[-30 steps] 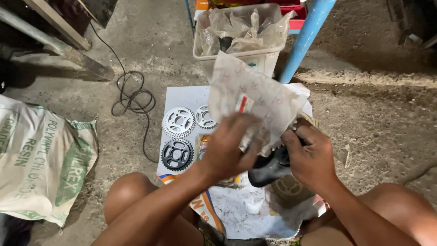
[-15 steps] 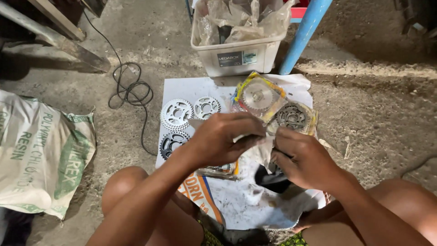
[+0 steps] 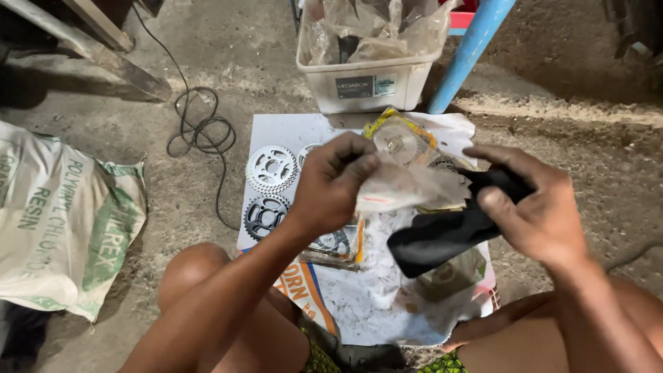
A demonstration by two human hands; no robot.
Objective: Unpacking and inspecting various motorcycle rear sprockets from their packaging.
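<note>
Head view: my right hand (image 3: 535, 207) grips a black rubber part (image 3: 442, 235), my left hand (image 3: 331, 183) pinches its clear plastic wrapper (image 3: 407, 186) — I judge I'm mid-unwrapping, so next calls for a steady pull apart. Beyond my hands lie sprockets (image 3: 271, 168) on white paper (image 3: 290, 131), then a plastic bin (image 3: 366, 83).

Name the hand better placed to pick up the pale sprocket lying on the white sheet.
Left. The left hand hovers right beside the pale sprocket, gripping only a light clear wrapper. The right hand sits on the far side, holding a black part.
</note>
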